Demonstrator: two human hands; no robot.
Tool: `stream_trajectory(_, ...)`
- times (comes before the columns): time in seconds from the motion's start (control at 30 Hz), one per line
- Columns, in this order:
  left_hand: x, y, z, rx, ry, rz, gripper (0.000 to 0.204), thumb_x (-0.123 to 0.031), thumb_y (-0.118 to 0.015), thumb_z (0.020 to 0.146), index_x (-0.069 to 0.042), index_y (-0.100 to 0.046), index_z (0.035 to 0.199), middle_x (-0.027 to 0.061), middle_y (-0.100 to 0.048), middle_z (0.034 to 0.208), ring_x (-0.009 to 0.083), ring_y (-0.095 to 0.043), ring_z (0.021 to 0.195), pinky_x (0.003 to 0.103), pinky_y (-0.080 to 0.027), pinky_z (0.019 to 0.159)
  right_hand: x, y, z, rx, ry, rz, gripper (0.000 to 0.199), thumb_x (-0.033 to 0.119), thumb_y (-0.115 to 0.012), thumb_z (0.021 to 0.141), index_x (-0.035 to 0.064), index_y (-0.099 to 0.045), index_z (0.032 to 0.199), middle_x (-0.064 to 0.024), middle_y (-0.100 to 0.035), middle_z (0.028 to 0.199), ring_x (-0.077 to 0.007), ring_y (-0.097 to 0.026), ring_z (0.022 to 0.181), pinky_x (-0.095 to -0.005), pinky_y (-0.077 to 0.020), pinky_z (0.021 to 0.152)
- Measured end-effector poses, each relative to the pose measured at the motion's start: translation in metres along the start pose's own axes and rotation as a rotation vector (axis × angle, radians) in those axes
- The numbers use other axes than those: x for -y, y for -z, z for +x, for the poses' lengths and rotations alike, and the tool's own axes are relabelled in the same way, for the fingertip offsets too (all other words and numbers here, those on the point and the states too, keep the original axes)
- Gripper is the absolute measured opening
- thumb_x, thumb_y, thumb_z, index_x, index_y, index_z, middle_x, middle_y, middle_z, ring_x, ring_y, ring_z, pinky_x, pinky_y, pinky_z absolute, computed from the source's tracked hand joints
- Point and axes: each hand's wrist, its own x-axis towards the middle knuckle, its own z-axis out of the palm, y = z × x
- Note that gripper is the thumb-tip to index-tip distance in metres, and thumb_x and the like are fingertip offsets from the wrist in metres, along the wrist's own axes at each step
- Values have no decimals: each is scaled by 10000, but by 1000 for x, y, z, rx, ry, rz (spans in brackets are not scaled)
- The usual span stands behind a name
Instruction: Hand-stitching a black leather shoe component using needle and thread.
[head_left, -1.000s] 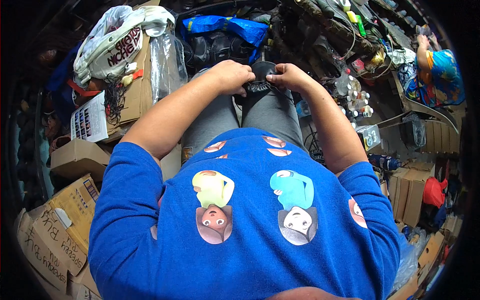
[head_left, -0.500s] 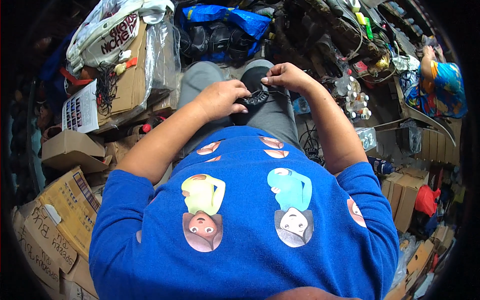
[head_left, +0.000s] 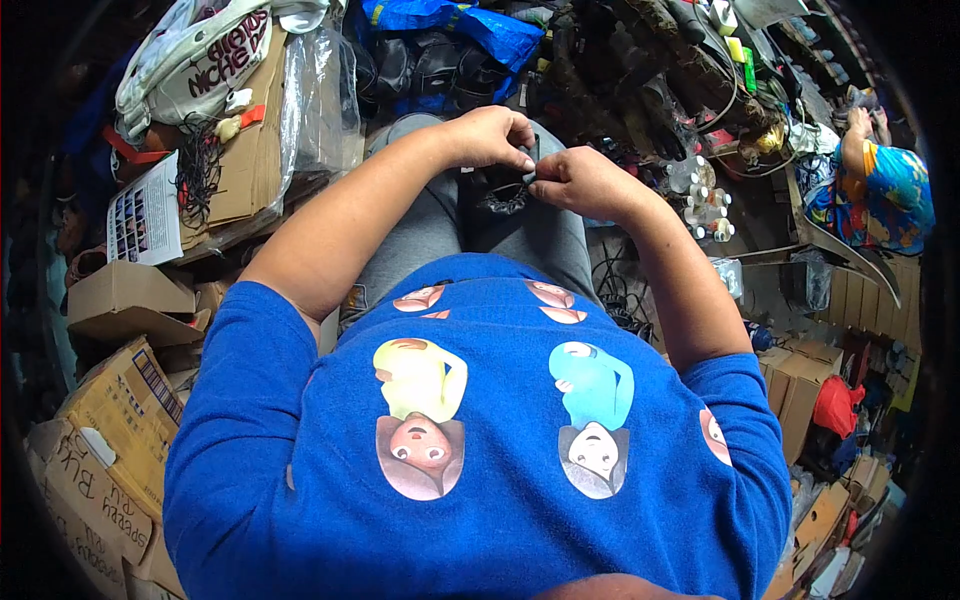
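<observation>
A small black part (head_left: 503, 190), dark and ragged-edged like a rubber or plastic ring, lies on the person's lap over the grey trousers (head_left: 545, 235), near the knees and midway between the thighs; its exact kind is too small and shadowed to tell; it looks light and somewhat pliable, likely to bend rather than break, and its toothed rim should give the fingers purchase, so the upper edge, where both hands meet, seems the sound place to take it; the left hand (head_left: 490, 135) is curled with thumb and forefinger pressed together on that upper edge; the right hand (head_left: 580, 180) meets it from the other side, fingertips closed in a pinch on the same bit, the two hands touching or nearly so; beyond the knees lies a blue bag (head_left: 480, 25) among dark gear; off the left thigh stand cardboard boxes (head_left: 120, 300), a clear plastic sheet (head_left: 320, 95) and a white cloth bag (head_left: 195, 60); off the right thigh are small bottles (head_left: 700, 195) and cables (head_left: 615, 290); another person in a bright shirt (head_left: 895, 190) sits well apart at the right rim.
</observation>
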Motion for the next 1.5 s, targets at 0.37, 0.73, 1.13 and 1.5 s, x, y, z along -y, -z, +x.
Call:
stream_trajectory(0.37,-7,-12,13,-34,37,-38,271,-186,-795,662,-42,-611,800,25,-613,736,115,-552,721,289,-455,663,-16,18,-65,-206,22,539,257,151,-605,847,45,-485,646,59,-402,594,-42,-363,582,-264,-323,502)
stream_trajectory(0.73,-16,8,0,273,90,-348,368,-146,-699,768,-26,-626,1109,39,-631,991,124,-563,915,271,-423,864,-23,-13,-41,-343,80,150,142,86,-644,816,76,-692,950,-56,-549,778,-152,-574,713,-282,-454,633)
stream_trajectory(1.13,-18,6,-2,296,87,-279,385,-82,-622,790,-29,-610,1172,67,-651,1040,127,-574,955,265,-415,899,-24,-12,-34,-333,84,9,148,103,-635,793,67,-695,923,-82,-558,766,-188,-585,703,-293,-461,625)
stream_trajectory(1.5,-14,4,5,322,29,-253,395,-79,-673,765,-10,-613,1150,81,-656,1027,138,-590,933,274,-445,882,-50,-20,-22,-150,26,536,147,78,-605,857,58,-682,981,-27,-603,912,-125,-585,930,-273,-466,818)
